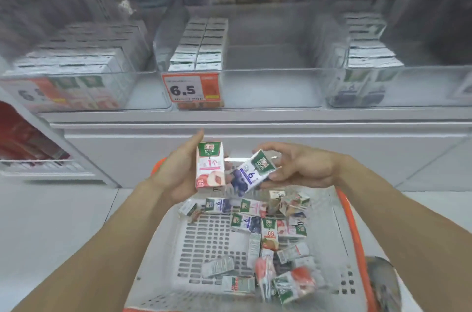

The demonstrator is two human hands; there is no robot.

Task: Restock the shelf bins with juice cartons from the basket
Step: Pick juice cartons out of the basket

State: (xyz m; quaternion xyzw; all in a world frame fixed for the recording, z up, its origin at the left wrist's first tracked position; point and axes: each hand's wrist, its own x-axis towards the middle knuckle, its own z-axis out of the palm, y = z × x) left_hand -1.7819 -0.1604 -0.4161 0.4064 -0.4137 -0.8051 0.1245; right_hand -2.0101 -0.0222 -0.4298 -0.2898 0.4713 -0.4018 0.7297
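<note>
My left hand (176, 171) holds an upright peach juice carton (210, 165) above the far end of the basket. Beside it my right hand (298, 167) grips a tilted blueberry juice carton (251, 174). The two cartons nearly touch. Below them the white basket (204, 242) with an orange rim holds several loose cartons (270, 232), mostly on its right side. On the shelf above stand clear bins: a left bin (76, 87) full of cartons, a middle bin (255, 87) with two rows at its left and bare room to the right, and a right bin (362, 82) with blueberry cartons.
An orange price tag (191, 89) reading 6.5 hangs on the middle bin's front. A white shelf ledge (255, 117) runs below the bins. Red packages (23, 138) sit on a lower shelf at the far left. The upper shelf is blurred.
</note>
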